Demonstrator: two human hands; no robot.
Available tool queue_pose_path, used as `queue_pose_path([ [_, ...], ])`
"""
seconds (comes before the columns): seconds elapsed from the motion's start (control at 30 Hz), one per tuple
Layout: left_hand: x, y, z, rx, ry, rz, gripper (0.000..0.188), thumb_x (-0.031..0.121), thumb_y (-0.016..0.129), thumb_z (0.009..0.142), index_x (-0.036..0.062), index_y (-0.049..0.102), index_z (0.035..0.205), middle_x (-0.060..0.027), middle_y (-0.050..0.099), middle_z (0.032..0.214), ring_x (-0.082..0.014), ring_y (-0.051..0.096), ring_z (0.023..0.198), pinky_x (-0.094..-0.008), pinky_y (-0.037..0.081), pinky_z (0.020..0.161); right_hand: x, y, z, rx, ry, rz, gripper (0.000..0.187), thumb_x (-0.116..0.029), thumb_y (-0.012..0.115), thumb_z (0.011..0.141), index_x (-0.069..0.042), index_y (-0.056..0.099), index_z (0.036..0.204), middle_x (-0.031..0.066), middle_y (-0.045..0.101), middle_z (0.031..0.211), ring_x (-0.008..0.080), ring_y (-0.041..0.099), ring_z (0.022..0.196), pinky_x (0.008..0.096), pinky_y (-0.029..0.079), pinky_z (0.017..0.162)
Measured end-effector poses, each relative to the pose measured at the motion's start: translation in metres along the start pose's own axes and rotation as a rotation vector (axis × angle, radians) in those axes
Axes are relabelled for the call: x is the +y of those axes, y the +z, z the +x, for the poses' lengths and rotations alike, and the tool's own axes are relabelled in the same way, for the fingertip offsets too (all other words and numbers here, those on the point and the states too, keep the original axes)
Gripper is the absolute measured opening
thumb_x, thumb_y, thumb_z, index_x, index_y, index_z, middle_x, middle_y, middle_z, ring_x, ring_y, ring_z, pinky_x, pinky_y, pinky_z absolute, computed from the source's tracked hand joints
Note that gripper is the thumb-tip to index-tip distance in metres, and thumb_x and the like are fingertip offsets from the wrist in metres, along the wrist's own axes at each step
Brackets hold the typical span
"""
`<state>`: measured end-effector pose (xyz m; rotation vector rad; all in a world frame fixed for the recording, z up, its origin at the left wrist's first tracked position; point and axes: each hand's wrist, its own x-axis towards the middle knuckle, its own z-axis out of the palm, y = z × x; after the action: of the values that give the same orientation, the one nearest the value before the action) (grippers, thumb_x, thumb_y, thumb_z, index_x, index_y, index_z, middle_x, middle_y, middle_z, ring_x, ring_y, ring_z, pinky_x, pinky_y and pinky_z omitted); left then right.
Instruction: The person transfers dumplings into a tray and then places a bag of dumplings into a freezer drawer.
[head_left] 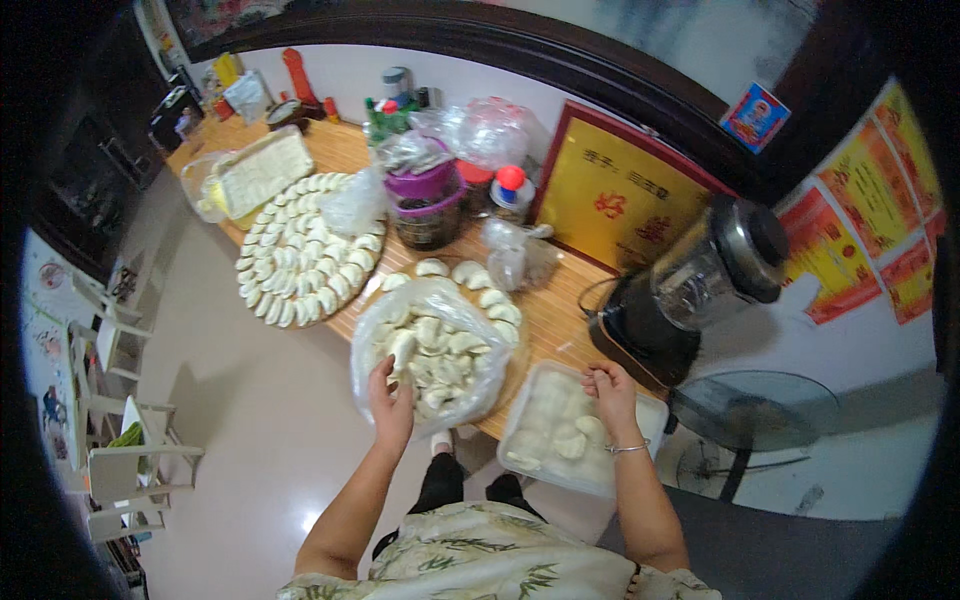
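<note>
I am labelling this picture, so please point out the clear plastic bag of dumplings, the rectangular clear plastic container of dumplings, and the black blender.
clear plastic bag of dumplings (432,350), head view, middle of the bag
rectangular clear plastic container of dumplings (520,462), head view, near rim
black blender (650,335), head view, base

- The clear plastic bag is veiling the dumplings beneath it.
- The left hand is hiding its fingertips inside the bag.
- The blender is blocking the framed plaque's corner.
</note>
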<state>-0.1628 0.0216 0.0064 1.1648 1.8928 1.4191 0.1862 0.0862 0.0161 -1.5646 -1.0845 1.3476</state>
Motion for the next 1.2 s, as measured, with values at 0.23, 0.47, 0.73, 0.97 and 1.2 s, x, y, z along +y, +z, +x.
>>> queue_pose_path([
  [0.23,0.061,0.049,-0.084,-0.836,0.216,0.231,0.027,0.01,0.062,0.077,0.0058,0.057,0.103,-0.013,0.057,0.093,-0.0264,0.055,0.09,-0.0361,0.046,0.073,0.003,-0.026,-0.035,-0.005,-0.099,-1.04,0.039,-0.027,0.065,0.076,-0.003,0.059,0.107,0.0177,0.057,0.109,0.0294,0.055,0.1,0.0393,0.046,0.083],
  [0.47,0.063,0.104,-0.113,-1.125,0.646,0.992,0.02,0.016,0.062,0.072,0.006,0.064,0.089,-0.0104,0.061,0.086,-0.0261,0.057,0.085,-0.0385,0.047,0.069,0.033,-0.027,-0.021,-0.007,-0.132,-1.165,0.054,-0.026,0.071,0.068,-0.003,0.053,0.114,0.0193,0.055,0.105,0.0347,0.054,0.098,0.0411,0.045,0.083],
  [0.73,0.055,0.12,-0.11,-1.252,0.54,1.06,0.02,0.02,0.06,0.074,0.0046,0.064,0.087,-0.0131,0.062,0.083,-0.0313,0.06,0.082,-0.0441,0.048,0.067,0.03,-0.063,-0.042,-0.136,-0.086,-0.717,0.043,-0.019,0.067,0.069,-0.001,0.057,0.106,0.0216,0.061,0.094,0.0349,0.06,0.087,0.0412,0.047,0.079],
  [0.97,0.086,0.138,-0.108,-1.074,0.012,0.613,0.038,0.025,0.059,0.075,0.002,0.055,0.106,-0.022,0.06,0.093,-0.0367,0.059,0.088,-0.0449,0.047,0.075,0.045,-0.05,-0.052,-0.166,-0.095,-0.861,0.04,-0.023,0.07,0.067,-0.003,0.058,0.1,0.0206,0.06,0.095,0.0351,0.058,0.089,0.0402,0.047,0.077],
  [1.2,0.051,0.162,-0.138,-0.98,0.1,0.546,0.042,0.028,0.061,0.074,0.0069,0.057,0.11,-0.0236,0.057,0.097,-0.0376,0.058,0.09,-0.044,0.047,0.078,0.071,-0.079,-0.054,-0.098,0.098,-0.478,0.041,-0.016,0.072,0.064,-0.002,0.056,0.099,0.0131,0.061,0.09,0.0238,0.06,0.084,0.0329,0.048,0.074],
])
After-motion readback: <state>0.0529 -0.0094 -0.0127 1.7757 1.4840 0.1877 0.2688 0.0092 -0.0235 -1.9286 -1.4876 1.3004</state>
